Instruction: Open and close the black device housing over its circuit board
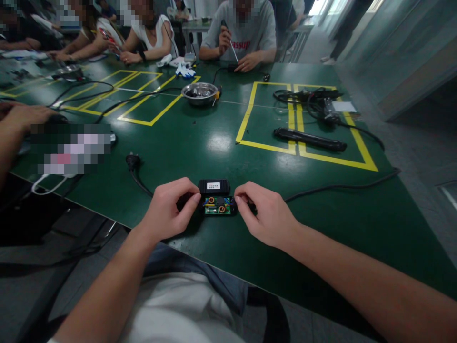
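Note:
In the head view, an opened black power adapter case (233, 213) lies on the table between my hands. Inside it shows a green circuit board (216, 209) with copper coils and coloured wires. Just behind the case rests its black cover (203, 185) with a white label. My left hand (171, 207) pinches the power cord where it meets the left end; that cord leads to a black plug (133, 160). At the right end my right hand (269, 212) pinches the other cord (342, 186), which runs off rightward. Both cord ends are hidden behind my fingers.
A metal bowl (200, 94) stands mid-table. Yellow tape outlines at the right hold bundled cables (310, 97) and a long black wrapped item (310, 139). Across the table a person holds a screwdriver (233, 47). Another person's hand (30, 114) is at the left.

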### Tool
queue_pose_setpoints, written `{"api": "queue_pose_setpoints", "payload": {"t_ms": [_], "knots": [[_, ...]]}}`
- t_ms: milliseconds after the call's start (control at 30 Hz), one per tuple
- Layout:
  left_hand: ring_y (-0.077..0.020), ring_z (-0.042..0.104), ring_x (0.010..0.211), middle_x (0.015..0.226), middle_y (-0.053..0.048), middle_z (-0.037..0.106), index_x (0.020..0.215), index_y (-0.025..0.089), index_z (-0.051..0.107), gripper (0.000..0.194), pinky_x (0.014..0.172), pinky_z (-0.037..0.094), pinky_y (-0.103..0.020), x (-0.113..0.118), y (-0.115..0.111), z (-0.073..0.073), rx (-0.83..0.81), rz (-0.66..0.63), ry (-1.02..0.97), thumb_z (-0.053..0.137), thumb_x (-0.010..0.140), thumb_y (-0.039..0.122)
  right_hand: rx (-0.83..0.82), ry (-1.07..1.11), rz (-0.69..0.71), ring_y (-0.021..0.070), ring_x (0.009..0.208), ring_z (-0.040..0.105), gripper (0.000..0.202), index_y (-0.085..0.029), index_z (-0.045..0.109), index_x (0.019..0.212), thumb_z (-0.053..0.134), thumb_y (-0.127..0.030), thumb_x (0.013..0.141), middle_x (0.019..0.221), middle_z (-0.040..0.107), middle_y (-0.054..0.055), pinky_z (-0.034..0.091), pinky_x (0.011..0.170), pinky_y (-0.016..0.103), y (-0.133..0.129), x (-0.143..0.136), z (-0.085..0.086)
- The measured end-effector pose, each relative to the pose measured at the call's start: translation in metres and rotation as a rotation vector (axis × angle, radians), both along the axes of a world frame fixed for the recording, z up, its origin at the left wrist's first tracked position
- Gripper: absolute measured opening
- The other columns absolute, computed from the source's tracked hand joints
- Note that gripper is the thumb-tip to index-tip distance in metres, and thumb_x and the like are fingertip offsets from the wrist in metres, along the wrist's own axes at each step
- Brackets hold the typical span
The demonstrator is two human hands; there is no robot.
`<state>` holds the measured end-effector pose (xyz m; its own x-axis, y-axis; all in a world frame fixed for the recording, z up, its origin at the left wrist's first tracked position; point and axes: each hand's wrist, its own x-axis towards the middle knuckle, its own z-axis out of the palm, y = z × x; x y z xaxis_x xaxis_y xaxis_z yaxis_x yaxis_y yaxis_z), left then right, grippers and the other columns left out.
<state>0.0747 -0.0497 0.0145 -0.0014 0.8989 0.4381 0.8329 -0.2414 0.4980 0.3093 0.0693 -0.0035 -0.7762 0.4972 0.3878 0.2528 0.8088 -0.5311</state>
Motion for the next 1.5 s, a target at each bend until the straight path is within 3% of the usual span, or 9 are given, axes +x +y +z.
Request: {"api": "queue_pose_setpoints", "payload": {"t_ms": [333, 633, 767, 867, 967, 1200, 1433, 1500], "knots": [[-0.0152, 0.059, 0.071, 0.088, -0.002, 0.065, 0.092, 0.019, 0.064, 0.010, 0.065, 0.043, -0.027, 0.001, 0.003, -0.001, -0.063, -0.048, 0.042, 0.058, 0.100, 0.018, 0.028, -0.104, -0.028, 0.0213, 0.074, 0.062, 0.008, -0.023, 0.064, 0.099, 0.057, -0.021, 0.102, 0.081, 0.067, 0.003, 0.041, 0.071, 0.034, 0.003, -0.002, -0.004], [-0.0152, 0.059, 0.069, 0.080, 0.000, 0.064, 0.091, 0.019, 0.064, 0.013, 0.064, 0.044, -0.028, 0.000, 0.001, -0.004, -0.039, -0.044, 0.077, 0.057, 0.103, 0.018, 0.031, -0.060, 0.001, 0.0206, 0.072, 0.060, 0.010, -0.022, 0.062, 0.095, 0.055, -0.018, 0.101, 0.081, 0.066, 0.002, 0.039, 0.072, 0.034, 0.004, -0.002, -0.002], [-0.0233, 0.067, 0.092, 0.102, -0.009, 0.071, 0.102, 0.017, 0.071, 0.013, 0.080, 0.054, -0.035, 0.000, 0.002, -0.002, -0.060, -0.051, 0.126, 0.058, 0.102, 0.020, 0.027, -0.069, -0.002, 0.0201, 0.073, 0.059, 0.008, -0.022, 0.061, 0.094, 0.056, -0.017, 0.100, 0.080, 0.064, 0.001, 0.037, 0.074, 0.035, 0.004, -0.003, -0.002], [-0.0318, 0.065, 0.121, 0.132, -0.016, 0.070, 0.125, 0.019, 0.077, 0.030, 0.103, 0.056, -0.049, 0.000, 0.004, -0.003, -0.046, -0.040, 0.176, 0.056, 0.105, 0.021, 0.037, -0.067, -0.010, 0.0210, 0.075, 0.059, 0.009, -0.022, 0.061, 0.094, 0.055, -0.016, 0.099, 0.080, 0.063, 0.001, 0.036, 0.075, 0.036, 0.003, -0.003, -0.002], [-0.0343, 0.062, 0.135, 0.150, -0.013, 0.068, 0.137, 0.027, 0.078, 0.040, 0.113, 0.051, -0.058, -0.002, 0.007, -0.006, -0.111, -0.028, 0.160, 0.051, 0.108, 0.021, 0.037, -0.063, -0.012, 0.0212, 0.075, 0.058, 0.009, -0.022, 0.061, 0.094, 0.055, -0.016, 0.098, 0.079, 0.063, 0.001, 0.036, 0.076, 0.037, 0.003, -0.004, -0.002], [-0.0301, 0.074, 0.116, 0.124, -0.009, 0.082, 0.121, 0.025, 0.085, 0.025, 0.105, 0.059, -0.049, -0.010, 0.014, -0.012, -0.128, 0.084, -0.050, 0.071, 0.103, 0.035, -0.041, -0.078, -0.020, 0.0225, 0.076, 0.061, 0.012, -0.021, 0.060, 0.108, 0.050, -0.019, 0.101, 0.081, 0.065, 0.002, 0.039, 0.079, 0.039, 0.003, -0.003, 0.001], [-0.0279, 0.074, 0.115, 0.126, -0.011, 0.080, 0.125, 0.023, 0.083, 0.026, 0.105, 0.059, -0.045, -0.010, 0.008, -0.011, -0.012, 0.076, -0.053, 0.068, 0.107, 0.034, -0.137, -0.046, -0.010, 0.0232, 0.078, 0.064, 0.019, -0.022, 0.055, 0.119, 0.045, -0.020, 0.103, 0.086, 0.069, 0.002, 0.042, 0.081, 0.041, 0.004, -0.001, 0.005], [-0.0263, 0.074, 0.115, 0.127, -0.010, 0.080, 0.126, 0.024, 0.083, 0.025, 0.104, 0.060, -0.041, -0.010, 0.005, -0.008, 0.034, -0.005, -0.081, 0.070, 0.107, 0.033, -0.149, -0.038, -0.005, 0.0232, 0.078, 0.064, 0.019, -0.022, 0.054, 0.119, 0.043, -0.021, 0.104, 0.086, 0.070, 0.002, 0.042, 0.081, 0.041, 0.005, -0.001, 0.006]]}}
